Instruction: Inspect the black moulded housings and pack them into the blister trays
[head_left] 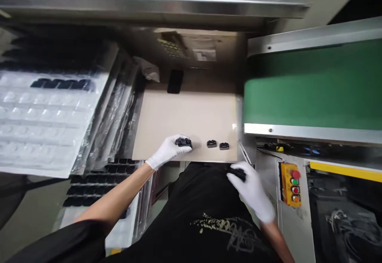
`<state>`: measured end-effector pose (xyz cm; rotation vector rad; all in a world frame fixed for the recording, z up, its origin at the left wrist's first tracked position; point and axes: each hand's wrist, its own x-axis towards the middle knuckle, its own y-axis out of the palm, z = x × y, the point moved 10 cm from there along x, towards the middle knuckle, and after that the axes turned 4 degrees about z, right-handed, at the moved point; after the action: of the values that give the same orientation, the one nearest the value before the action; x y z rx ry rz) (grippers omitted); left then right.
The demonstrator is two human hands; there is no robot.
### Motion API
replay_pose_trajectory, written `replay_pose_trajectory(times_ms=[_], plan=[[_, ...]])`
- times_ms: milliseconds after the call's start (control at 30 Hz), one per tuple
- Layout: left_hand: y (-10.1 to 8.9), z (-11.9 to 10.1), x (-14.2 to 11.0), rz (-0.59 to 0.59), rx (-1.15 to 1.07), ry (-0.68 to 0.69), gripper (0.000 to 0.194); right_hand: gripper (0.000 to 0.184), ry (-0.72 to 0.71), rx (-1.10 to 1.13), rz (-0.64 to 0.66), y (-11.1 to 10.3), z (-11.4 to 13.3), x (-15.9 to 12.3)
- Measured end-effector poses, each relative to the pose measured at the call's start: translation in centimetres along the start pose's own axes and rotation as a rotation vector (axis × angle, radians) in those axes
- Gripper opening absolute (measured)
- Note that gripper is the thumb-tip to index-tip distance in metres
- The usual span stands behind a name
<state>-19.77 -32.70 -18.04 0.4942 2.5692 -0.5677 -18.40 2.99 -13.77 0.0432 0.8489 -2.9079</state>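
Note:
My left hand [167,151], in a white glove, is closed around a small black part [184,142] at the near edge of a beige board [191,115]. Two more small black parts [211,144] [224,146] lie on the board just to the right of it. Lower down, over my lap near the board's right corner, my gloved right hand [252,189] grips another black part [238,173]. The picture is blurred by motion.
A clear blister tray [44,112] with a row of black parts [61,84] lies at the left, above stacked trays [95,179]. A green conveyor belt [313,84] runs at the right, above a yellow button box [290,183]. A black phone [175,81] lies at the board's far edge.

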Motion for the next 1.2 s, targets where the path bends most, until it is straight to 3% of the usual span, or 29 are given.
replay_pose_trajectory(times_ms=[100,167,233,300,400,500,567,633,700,800,900,967,1067,1167,1200], plan=[[-5.6,6.3,1.7,-0.070,-0.021,-0.018,0.049,0.029,-0.051,-0.104,0.243,13.2,5.1,5.5],[-8.0,9.0,2.9,-0.063,-0.022,-0.008,0.045,0.030,-0.080,-0.183,0.398,21.7,7.3,8.2],[-9.4,10.8,4.2,-0.046,-0.010,0.013,0.040,0.029,-0.091,-0.281,0.536,28.5,8.2,9.7],[-10.3,11.9,5.4,-0.039,0.017,0.036,0.035,0.028,-0.100,-0.378,0.635,32.9,8.1,10.4],[-10.8,12.7,6.7,-0.010,0.063,0.067,0.032,0.031,-0.102,-0.456,0.690,35.3,7.8,10.5],[-11.2,11.9,6.0,0.024,0.110,0.105,0.050,0.057,-0.064,-0.436,0.653,33.6,8.0,9.7],[-11.5,10.2,4.1,-0.014,0.173,0.159,0.064,0.069,-0.039,-0.396,0.567,30.0,8.2,8.4],[-11.0,7.9,1.5,-0.107,0.248,0.220,0.057,0.059,-0.002,-0.380,0.455,24.7,7.6,6.3],[-8.0,5.4,-0.4,-0.140,0.283,0.288,0.042,0.047,0.072,-0.420,0.373,19.1,5.9,3.6],[1.3,2.6,0.1,0.063,0.191,0.347,0.048,0.044,0.186,-0.567,0.371,13.7,2.3,0.1],[9.4,2.5,4.1,0.200,0.048,0.241,0.058,0.041,0.194,-0.676,0.501,14.1,-0.3,-0.9],[11.9,2.9,6.8,0.217,0.003,0.172,0.052,0.031,0.188,-0.659,0.559,15.7,-1.4,-0.6],[11.9,2.8,8.0,0.187,-0.055,0.098,0.050,0.028,0.287,-0.390,0.454,15.8,-2.9,-0.5],[10.3,1.9,5.6,0.133,-0.193,-0.026,0.055,0.042,0.468,0.180,0.213,12.1,-5.1,-3.3],[10.1,1.4,4.4,0.119,-0.273,-0.080,0.048,0.042,0.495,0.389,0.155,10.5,-5.6,-4.9]])
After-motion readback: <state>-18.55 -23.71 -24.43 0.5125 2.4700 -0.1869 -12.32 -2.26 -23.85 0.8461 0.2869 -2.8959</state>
